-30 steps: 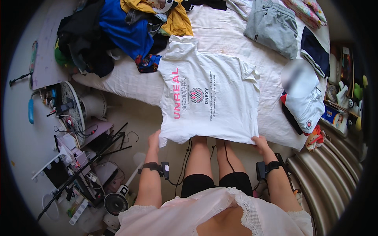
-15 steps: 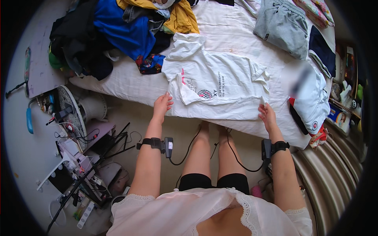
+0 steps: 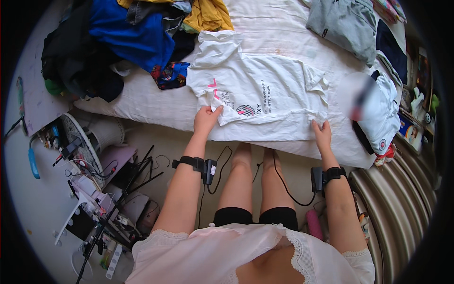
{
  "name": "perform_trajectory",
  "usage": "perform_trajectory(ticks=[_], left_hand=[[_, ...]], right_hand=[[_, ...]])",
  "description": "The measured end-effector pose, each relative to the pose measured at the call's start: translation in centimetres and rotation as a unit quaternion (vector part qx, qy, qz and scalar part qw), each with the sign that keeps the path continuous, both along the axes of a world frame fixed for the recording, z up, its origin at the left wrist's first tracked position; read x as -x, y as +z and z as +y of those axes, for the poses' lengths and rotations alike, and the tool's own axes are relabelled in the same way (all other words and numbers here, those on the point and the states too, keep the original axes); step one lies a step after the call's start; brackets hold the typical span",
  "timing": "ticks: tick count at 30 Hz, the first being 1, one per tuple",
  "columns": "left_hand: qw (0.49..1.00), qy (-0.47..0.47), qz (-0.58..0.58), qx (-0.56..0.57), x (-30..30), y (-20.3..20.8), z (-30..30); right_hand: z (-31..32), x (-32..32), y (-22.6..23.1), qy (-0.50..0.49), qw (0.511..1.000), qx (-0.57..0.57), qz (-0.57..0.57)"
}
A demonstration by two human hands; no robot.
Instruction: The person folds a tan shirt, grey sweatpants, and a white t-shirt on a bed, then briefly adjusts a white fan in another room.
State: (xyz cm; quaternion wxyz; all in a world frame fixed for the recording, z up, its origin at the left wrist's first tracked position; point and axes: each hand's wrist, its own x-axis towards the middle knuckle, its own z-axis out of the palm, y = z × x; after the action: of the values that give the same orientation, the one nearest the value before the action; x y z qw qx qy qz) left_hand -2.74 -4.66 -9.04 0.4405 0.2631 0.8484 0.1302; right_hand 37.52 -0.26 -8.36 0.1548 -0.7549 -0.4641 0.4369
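A white T-shirt [image 3: 288, 90] with pink and black print lies spread sideways on the bed, its near side partly folded over. My left hand [image 3: 206, 119] is closed on the folded sleeve part at the shirt's near left, thumb and fingers pinched together. At the near right corner, by the hem, my right hand [image 3: 322, 135] holds the fabric's edge between thumb and fingers. The cloth under its fingertips is partly hidden.
A heap of clothes, with a blue garment [image 3: 135, 38] and a yellow one [image 3: 210, 16], lies at the far left. Folded grey pants [image 3: 343, 28] and a white-and-navy garment [image 3: 383, 111] lie to the right. A white fan [image 3: 82, 142] stands left of the bed [image 3: 142, 106].
My left hand has moved right and in over the shirt, closing on its folded sleeve part. The fingers of my right hand have closed at the hem corner. The view has shifted slightly.
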Motion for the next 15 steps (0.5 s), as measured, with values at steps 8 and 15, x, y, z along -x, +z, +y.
perform_trajectory(ticks=[8,15], left_hand=[[0.925,0.234,-0.245,-0.174,-1.1,2.8,1.6],[0.959,0.230,-0.005,-0.164,3.9,-0.6,-5.2]], right_hand=[[-0.7,-2.7,-0.2,0.067,0.991,0.110,-0.030],[-1.7,-6.2,0.3,0.121,0.974,0.135,-0.135]])
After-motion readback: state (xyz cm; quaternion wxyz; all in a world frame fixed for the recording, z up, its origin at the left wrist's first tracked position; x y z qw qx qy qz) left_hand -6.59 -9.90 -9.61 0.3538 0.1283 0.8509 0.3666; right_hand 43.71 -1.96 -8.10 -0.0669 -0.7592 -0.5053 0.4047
